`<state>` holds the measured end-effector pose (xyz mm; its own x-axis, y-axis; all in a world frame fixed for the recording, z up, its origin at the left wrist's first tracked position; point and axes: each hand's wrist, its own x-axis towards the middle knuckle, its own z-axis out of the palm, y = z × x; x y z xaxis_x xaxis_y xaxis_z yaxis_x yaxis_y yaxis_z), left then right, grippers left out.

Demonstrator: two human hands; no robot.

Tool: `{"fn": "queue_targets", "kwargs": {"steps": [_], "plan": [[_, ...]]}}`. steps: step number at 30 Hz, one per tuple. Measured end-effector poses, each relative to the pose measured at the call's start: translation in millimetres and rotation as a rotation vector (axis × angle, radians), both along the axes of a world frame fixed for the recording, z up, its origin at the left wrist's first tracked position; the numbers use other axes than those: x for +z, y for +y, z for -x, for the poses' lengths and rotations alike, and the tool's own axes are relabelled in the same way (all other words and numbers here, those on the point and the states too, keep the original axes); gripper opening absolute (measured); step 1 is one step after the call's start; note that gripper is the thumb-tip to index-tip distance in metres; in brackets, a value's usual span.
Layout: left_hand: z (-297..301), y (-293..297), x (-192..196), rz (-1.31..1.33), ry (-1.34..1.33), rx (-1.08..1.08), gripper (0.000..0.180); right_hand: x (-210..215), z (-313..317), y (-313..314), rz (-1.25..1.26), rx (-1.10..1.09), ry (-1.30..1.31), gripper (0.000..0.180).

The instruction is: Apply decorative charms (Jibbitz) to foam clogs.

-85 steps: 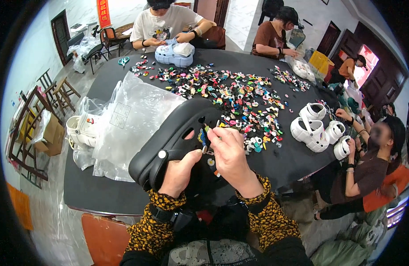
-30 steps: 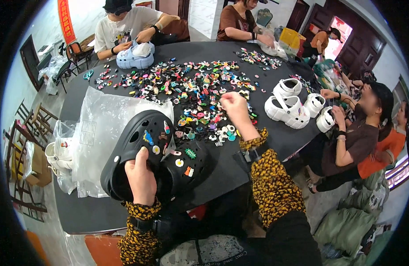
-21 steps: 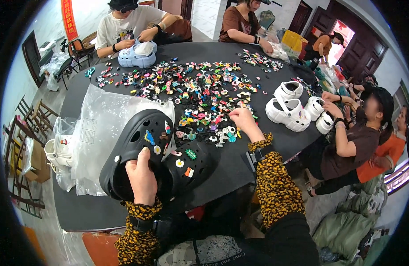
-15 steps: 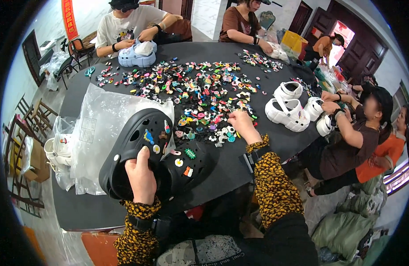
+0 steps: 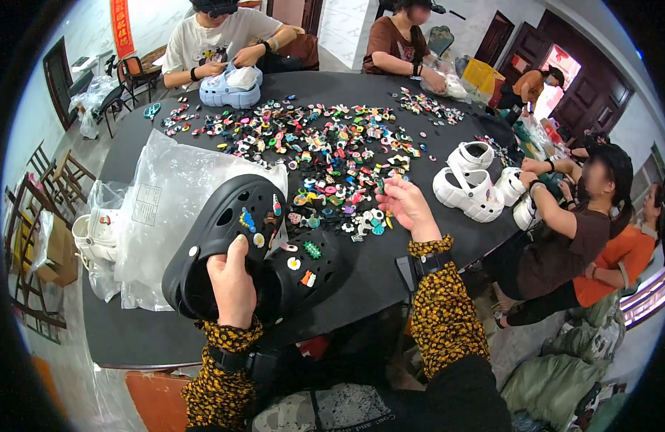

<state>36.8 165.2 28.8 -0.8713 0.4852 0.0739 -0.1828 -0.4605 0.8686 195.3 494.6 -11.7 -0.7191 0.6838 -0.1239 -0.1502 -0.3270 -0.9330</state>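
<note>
The black clog [image 5: 228, 241] is made of smooth, bendy foam, with round holes on top and small bright charms pushed into them. It is held up at the near edge of the counter [image 5: 361, 284], in front of the person. The left hand [image 5: 233, 282] is wrapped around its side, with the thumb pressed on top. A second black clog [image 5: 304, 270] lies just beside it on the counter, and it has little charms on it too.

The right hand [image 5: 404, 205] is held over the edge of the pile of charms [image 5: 325, 155], well apart from the held clog. Its fingers are bent, but it cannot be told if anything is pinched in them. The charms are tiny, flat and of many colours, and they are spread across the dark, round counter.

A crinkly clear plastic bag [image 5: 167, 209] lies to the left, behind the held clog. White shoes [image 5: 95, 237] are tucked in another clear bag beside it. Chunky white clogs [image 5: 469, 183] are stood to the right, near another person's hands. A pale blue clog [image 5: 228, 86] is held by a person at the far side.
</note>
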Motion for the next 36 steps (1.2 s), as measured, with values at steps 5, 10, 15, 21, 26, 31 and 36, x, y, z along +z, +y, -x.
{"fn": "queue_targets", "kwargs": {"steps": [5, 10, 15, 21, 26, 31, 36], "plan": [[-1, 2, 0, -0.01, 0.003, 0.003, 0.021, 11, -4, -15, 0.164, 0.195, 0.262, 0.024], [-1, 3, -4, -0.036, -0.005, 0.012, 0.019, 27, 2, -39, 0.176, 0.276, 0.321, 0.033], [-2, 1, 0, -0.024, 0.025, 0.004, 0.021, 35, 5, -50, 0.16, 0.29, 0.327, 0.03], [0, 3, -4, -0.021, 0.006, 0.021, 0.02, 43, 13, -66, 0.151, 0.317, 0.305, 0.029], [-1, 3, -1, -0.031, 0.013, 0.001, 0.022, 52, 28, -81, 0.055, 0.329, 0.236, 0.029], [-1, 0, -1, -0.043, -0.013, -0.017, 0.023, 74, 56, -120, -0.127, 0.336, 0.162, 0.029], [-3, 2, -1, -0.024, 0.011, -0.048, 0.022, 92, 82, -161, -0.312, 0.349, 0.134, 0.029]]}}
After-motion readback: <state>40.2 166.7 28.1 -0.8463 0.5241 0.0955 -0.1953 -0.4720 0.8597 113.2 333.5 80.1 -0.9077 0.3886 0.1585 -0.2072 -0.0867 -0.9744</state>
